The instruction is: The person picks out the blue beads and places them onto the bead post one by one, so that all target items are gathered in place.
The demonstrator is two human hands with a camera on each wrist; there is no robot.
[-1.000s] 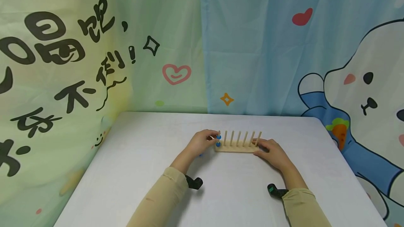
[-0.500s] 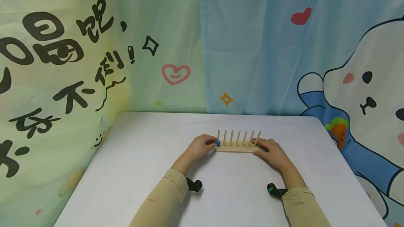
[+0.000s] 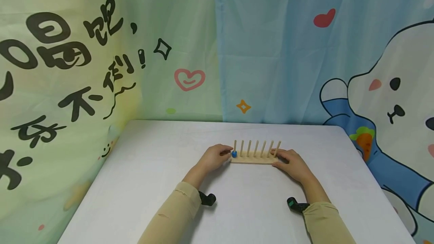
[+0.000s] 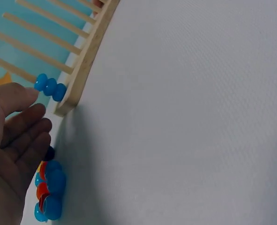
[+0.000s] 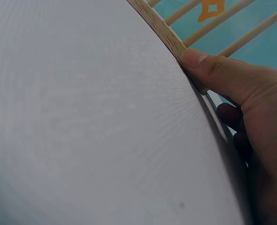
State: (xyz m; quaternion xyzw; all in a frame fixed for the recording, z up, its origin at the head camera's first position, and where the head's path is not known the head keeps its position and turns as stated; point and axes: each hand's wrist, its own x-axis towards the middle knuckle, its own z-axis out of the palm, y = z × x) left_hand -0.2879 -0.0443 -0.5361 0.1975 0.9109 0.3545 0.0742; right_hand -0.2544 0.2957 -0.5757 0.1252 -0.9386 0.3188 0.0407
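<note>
A wooden peg board (image 3: pixel 255 159) stands on the table, a row of upright pegs along it. Its leftmost peg carries three blue beads (image 4: pixel 50 87), stacked down to the base; the head view shows them as a small blue clump. Just left of that peg is my left hand (image 3: pixel 214 158), fingers loosely extended and nothing held. In the left wrist view its thumb tip is right at the uppermost bead. My right hand (image 3: pixel 291 165) grips the board's right end, its thumb (image 5: pixel 194 58) on the front edge and the other fingers behind.
Beyond my left palm lies a group of loose beads (image 4: pixel 54 183), blue, red and some yellow, hidden behind that hand in the head view. The white table (image 3: pixel 251 206) reaches back to a printed curtain (image 3: pixel 190 97).
My left hand has brought a blue bead down the leftmost peg, let go of it and drawn slightly left. The right hand keeps its hold on the board.
</note>
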